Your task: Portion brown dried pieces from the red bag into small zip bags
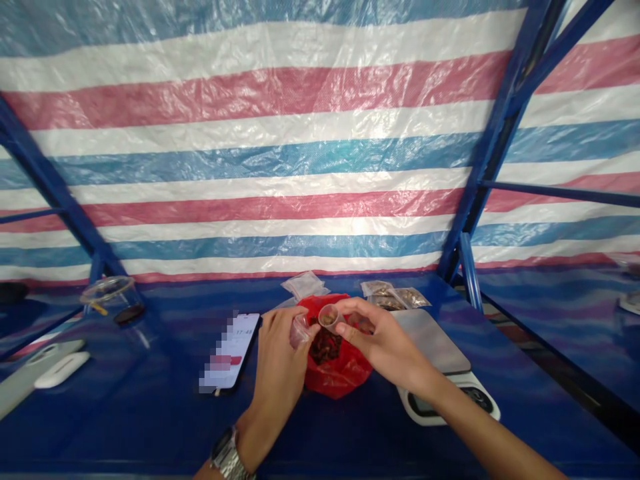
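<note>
A red plastic bag (340, 380) stands open on the blue table, with dark brown dried pieces (326, 348) inside. Over its left side my left hand (283, 347) pinches a small clear plastic bag (300, 331). My right hand (373, 330) grips a small translucent cup (329, 316) above the red bag; some brownish content shows inside it. The cup and the clear bag are close together, and I cannot tell whether they touch. A metal watch (231, 457) is on my left wrist.
Right of the red bag sits a kitchen scale (433, 343). Filled clear packets (387, 295) lie behind it, and flat clear bags (304, 285) lie behind the red bag. To the left are a phone (233, 353), a clear plastic cup (117, 300) and a white oval object (63, 370).
</note>
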Available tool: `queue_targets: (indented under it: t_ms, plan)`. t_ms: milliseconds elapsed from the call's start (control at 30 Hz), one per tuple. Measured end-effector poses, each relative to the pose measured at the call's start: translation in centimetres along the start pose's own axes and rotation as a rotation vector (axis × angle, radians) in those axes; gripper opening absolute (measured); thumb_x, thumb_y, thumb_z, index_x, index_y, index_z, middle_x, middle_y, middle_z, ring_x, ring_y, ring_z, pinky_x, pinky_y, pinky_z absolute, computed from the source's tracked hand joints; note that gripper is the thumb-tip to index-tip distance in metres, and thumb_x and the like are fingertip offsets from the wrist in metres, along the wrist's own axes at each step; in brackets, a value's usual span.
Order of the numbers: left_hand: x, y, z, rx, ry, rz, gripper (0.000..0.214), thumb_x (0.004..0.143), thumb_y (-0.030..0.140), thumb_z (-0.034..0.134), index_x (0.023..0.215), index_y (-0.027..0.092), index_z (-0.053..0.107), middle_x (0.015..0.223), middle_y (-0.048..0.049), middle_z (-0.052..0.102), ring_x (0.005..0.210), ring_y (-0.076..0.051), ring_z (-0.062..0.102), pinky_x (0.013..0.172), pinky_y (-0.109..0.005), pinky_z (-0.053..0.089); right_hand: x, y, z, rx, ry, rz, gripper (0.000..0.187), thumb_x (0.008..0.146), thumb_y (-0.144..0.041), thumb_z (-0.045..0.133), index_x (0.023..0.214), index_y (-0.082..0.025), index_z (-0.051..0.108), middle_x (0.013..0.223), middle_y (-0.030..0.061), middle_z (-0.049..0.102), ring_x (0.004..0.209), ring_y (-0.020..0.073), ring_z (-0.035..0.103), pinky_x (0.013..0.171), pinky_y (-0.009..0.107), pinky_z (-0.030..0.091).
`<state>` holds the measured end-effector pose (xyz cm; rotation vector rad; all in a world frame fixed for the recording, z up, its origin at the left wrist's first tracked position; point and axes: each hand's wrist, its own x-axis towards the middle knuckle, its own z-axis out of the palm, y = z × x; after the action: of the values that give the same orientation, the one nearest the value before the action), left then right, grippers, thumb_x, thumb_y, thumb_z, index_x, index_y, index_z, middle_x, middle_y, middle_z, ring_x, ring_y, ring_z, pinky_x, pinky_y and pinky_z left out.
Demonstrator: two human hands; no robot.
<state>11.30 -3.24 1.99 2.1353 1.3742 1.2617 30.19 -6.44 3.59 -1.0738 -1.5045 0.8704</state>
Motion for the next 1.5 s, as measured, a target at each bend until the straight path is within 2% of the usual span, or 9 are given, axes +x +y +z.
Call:
queue_targets:
  t_ms: [133,267,467,700,967,1100,1233,1333,1500]
  plan:
    - [0.0,-0.1,0.5,0.023,-0.054,0.016,0.026,0.091,0.021,0.062,0.114,0.025,0.071,0.114,-0.0075,0.069,0.113,-0.028,0.058,0.1,-0.047,0.047,-0.6,-1.6,1.0,-0.133,-0.025,-0.054,0.017,0.09,-0.022,0.067,0.107,-0.024,0.07,0.101,0.0012,0.073,0.089,0.0173,0.067,0.084,0.031,0.054]
    - [-0.2,0.0,1.1,0.012,-0.136,0.077,0.032,0.092,0.016,0.061,0.121,0.025,0.069,0.12,-0.0071,0.071,0.117,-0.028,0.058,0.103,-0.049,0.046,-0.8,-1.6,1.0,-0.31,0.0,-0.212,0.025,0.091,-0.012,0.065,0.111,-0.026,0.07,0.115,0.0028,0.07,0.108,0.0184,0.066,0.1,0.034,0.05]
    - [-0.9,0.5,1.7,-0.106,-0.229,-0.013,0.065,0.091,0.024,0.067,0.152,0.026,0.045,0.142,-0.0114,0.057,0.133,-0.029,0.051,0.115,-0.051,0.04,-0.8,-0.9,0.1,-0.4,0.027,-0.334,0.033,0.095,-0.008,0.057,0.119,-0.026,0.069,0.126,0.0059,0.065,0.117,0.0186,0.064,0.104,0.033,0.051]
    - [-0.7,1.1,1.6,-0.185,-0.216,-0.083,0.04,0.092,0.018,0.063,0.13,0.028,0.065,0.126,-0.0074,0.064,0.122,-0.028,0.056,0.112,-0.049,0.042,-1.0,-1.2,-0.2,-0.411,-0.076,-0.347,0.046,0.1,-0.008,0.043,0.134,-0.03,0.064,0.137,0.0057,0.061,0.129,0.0167,0.059,0.111,0.032,0.048]
    - [-0.7,1.1,1.6,-0.228,-0.175,-0.108,0.039,0.091,0.021,0.067,0.13,0.028,0.065,0.128,-0.0075,0.063,0.124,-0.027,0.056,0.114,-0.049,0.04,-0.9,-1.6,0.2,-0.443,-0.097,-0.421,0.05,0.091,0.003,0.042,0.124,-0.028,0.064,0.132,0.0047,0.063,0.125,0.0154,0.061,0.108,0.03,0.049]
    - [-0.8,1.0,1.7,-0.244,-0.165,-0.127,0.041,0.09,0.023,0.069,0.13,0.028,0.065,0.129,-0.0082,0.063,0.125,-0.028,0.056,0.113,-0.051,0.04,-0.9,-1.7,0.1,-0.47,-0.112,-0.418,0.049,0.09,0.004,0.041,0.119,-0.026,0.065,0.132,0.0044,0.064,0.121,0.0155,0.063,0.105,0.03,0.051]
    - [-0.8,0.8,1.9,-0.251,-0.145,-0.139,0.039,0.089,0.026,0.071,0.128,0.027,0.065,0.128,-0.0092,0.063,0.123,-0.03,0.057,0.111,-0.052,0.042,-0.8,-1.6,0.2,-0.527,-0.105,-0.412,0.05,0.093,0.001,0.042,0.127,-0.028,0.064,0.137,0.004,0.064,0.128,0.0166,0.059,0.111,0.032,0.047]
    - [-0.8,0.7,2.0,-0.251,-0.145,-0.125,0.035,0.091,0.028,0.069,0.125,0.026,0.067,0.123,-0.0096,0.065,0.121,-0.029,0.058,0.111,-0.053,0.041,-0.8,-1.6,0.3,-0.511,-0.084,-0.344,0.046,0.098,-0.006,0.044,0.133,-0.03,0.062,0.137,0.0038,0.063,0.128,0.0175,0.058,0.113,0.034,0.045]
    - [-0.7,0.6,2.0,-0.259,-0.109,-0.127,0.034,0.091,0.028,0.069,0.125,0.024,0.067,0.121,-0.0101,0.064,0.117,-0.028,0.059,0.108,-0.051,0.044,-0.7,-1.4,0.8,-0.376,-0.022,-0.195,0.027,0.102,-0.021,0.052,0.126,-0.028,0.063,0.128,0.0053,0.067,0.113,0.0187,0.065,0.101,0.035,0.052]
